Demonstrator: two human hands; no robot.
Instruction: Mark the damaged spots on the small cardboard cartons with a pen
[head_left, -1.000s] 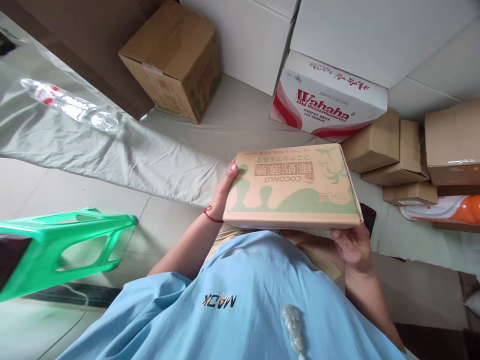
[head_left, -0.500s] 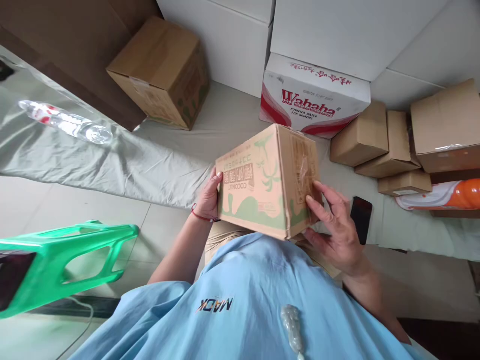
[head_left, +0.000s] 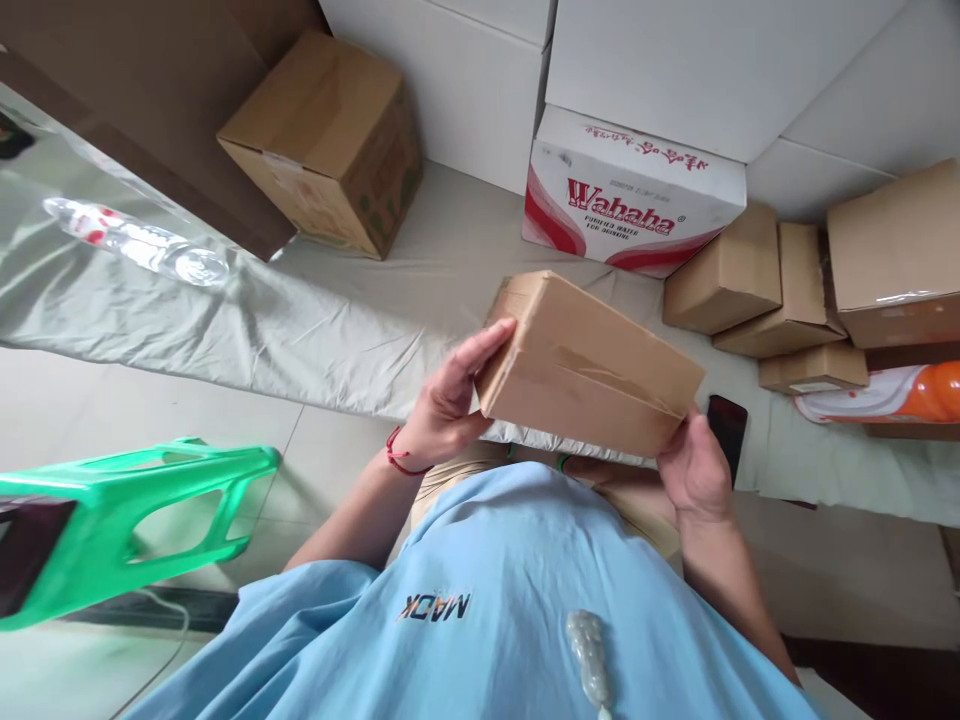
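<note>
We hold a tan rectangular cardboard carton (head_left: 592,365) tilted in front of our blue fabric shirt (head_left: 510,560), left hand (head_left: 450,400) clasping one end, right hand (head_left: 696,465) gripping the opposite lower corner, probably to share its weight. The near edge of the grey-cloth-covered table (head_left: 330,330) passes behind the carton; room stretches beyond toward a white-and-red cardboard Wahaha box (head_left: 630,200). A flat black phone (head_left: 729,425) lies just beside our right hand.

Held box (head_left: 592,365) — smooth, matt cardboard.
</note>
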